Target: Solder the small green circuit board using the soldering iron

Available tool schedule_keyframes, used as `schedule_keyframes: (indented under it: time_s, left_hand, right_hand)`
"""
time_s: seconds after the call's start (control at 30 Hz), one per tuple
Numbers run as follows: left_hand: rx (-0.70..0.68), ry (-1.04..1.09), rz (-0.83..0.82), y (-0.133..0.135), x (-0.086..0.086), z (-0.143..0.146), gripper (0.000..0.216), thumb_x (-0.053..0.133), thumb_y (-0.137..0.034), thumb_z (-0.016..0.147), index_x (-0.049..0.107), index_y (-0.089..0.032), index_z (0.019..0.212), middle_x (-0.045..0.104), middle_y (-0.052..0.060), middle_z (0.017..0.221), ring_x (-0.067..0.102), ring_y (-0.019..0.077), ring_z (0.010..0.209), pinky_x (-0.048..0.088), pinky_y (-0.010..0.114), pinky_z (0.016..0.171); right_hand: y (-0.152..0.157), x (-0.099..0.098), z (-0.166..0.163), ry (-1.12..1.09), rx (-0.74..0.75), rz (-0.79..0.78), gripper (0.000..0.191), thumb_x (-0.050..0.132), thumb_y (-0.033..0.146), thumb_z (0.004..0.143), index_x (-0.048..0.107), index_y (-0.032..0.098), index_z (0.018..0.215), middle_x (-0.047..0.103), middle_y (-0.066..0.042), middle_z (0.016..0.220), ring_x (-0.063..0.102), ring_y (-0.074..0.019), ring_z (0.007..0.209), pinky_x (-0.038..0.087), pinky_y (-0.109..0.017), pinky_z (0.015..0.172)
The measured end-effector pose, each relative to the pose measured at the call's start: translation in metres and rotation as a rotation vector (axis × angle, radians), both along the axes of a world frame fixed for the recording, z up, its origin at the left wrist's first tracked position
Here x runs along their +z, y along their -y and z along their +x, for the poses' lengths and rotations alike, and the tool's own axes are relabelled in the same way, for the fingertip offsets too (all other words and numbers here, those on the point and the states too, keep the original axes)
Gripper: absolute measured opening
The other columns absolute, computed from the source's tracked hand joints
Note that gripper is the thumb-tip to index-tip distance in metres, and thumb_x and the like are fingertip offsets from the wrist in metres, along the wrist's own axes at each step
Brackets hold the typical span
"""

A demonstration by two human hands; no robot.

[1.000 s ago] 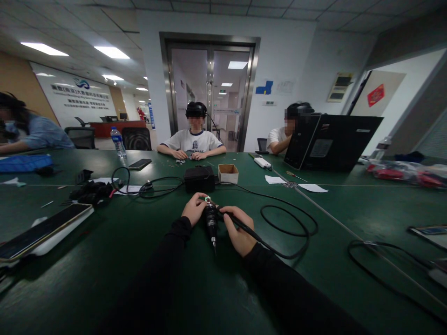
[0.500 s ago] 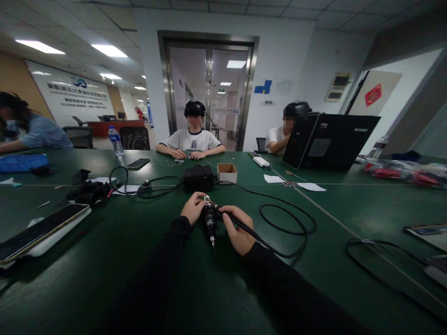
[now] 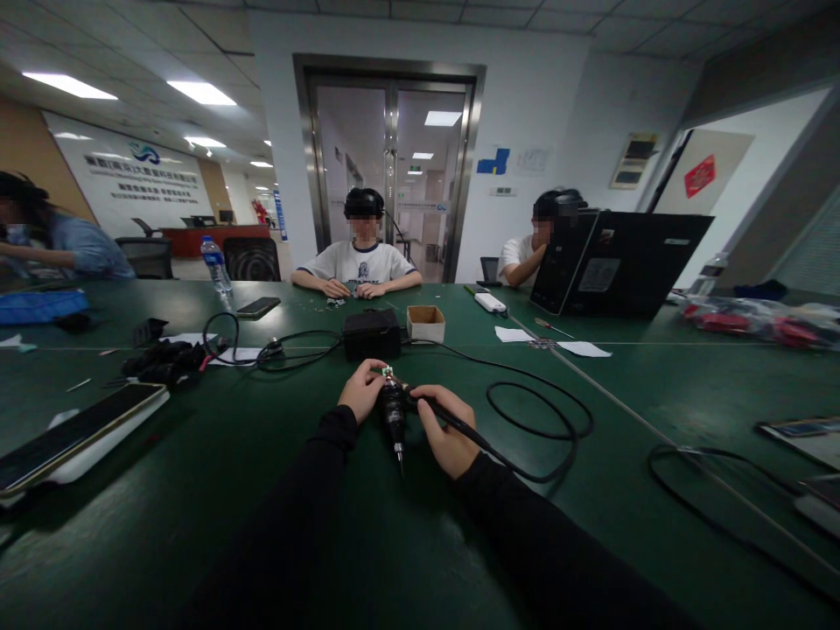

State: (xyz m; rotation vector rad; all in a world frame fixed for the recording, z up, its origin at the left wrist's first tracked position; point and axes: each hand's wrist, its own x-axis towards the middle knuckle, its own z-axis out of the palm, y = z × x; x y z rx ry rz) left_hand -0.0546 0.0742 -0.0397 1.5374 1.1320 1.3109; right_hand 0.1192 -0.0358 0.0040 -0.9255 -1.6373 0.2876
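Note:
A black electric screwdriver [image 3: 395, 420] lies on the green table [image 3: 197, 490] between my hands, its bit pointing toward me. My left hand [image 3: 360, 390] is closed, its fingertips pinching a small green-and-white part [image 3: 387, 375] at the tool's far end. My right hand [image 3: 444, 429] is wrapped round the tool's black cable [image 3: 525, 437] just beside the body. The cable loops off to the right.
A black power box [image 3: 372, 334] and a small open cardboard box [image 3: 425, 323] sit just beyond my hands. A tablet on a white base [image 3: 72, 437] lies left; a laptop [image 3: 617, 262] stands right. Three other people sit at the table's far side and left.
My hands and the screwdriver have stayed nearly as they were; the view has shifted slightly upward.

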Motion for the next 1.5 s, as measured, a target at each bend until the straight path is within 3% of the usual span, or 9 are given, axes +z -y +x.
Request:
schedule_keyframes:
  time_s: [1.27,1.5]
  left_hand:
    - [-0.039,0.037,0.002,0.0049,0.0059,0.002,0.021,0.056,-0.021,0.075,0.057,-0.022,0.096,0.07,0.0,0.079,0.066,0.0176,0.08,0.048,0.032,0.085]
    - [0.006,0.005,-0.002,0.0023,0.0042,0.0028,0.02,0.056,-0.021,0.075,0.057,-0.021,0.095,0.071,0.002,0.081,0.066,0.018,0.082,0.048,0.033,0.087]
  right_hand:
    - [0.0009,0.0013,0.0002,0.005,-0.016,0.0,0.015,0.053,0.021,0.086,0.068,0.021,0.087,0.072,-0.004,0.089,0.067,-0.0196,0.084,0.053,-0.032,0.08]
    - [0.0025,0.0046,-0.0013,-0.021,-0.039,0.01,0.015,0.053,0.021,0.085,0.068,0.021,0.084,0.072,-0.004,0.086,0.068,-0.0196,0.081,0.053,-0.031,0.078]
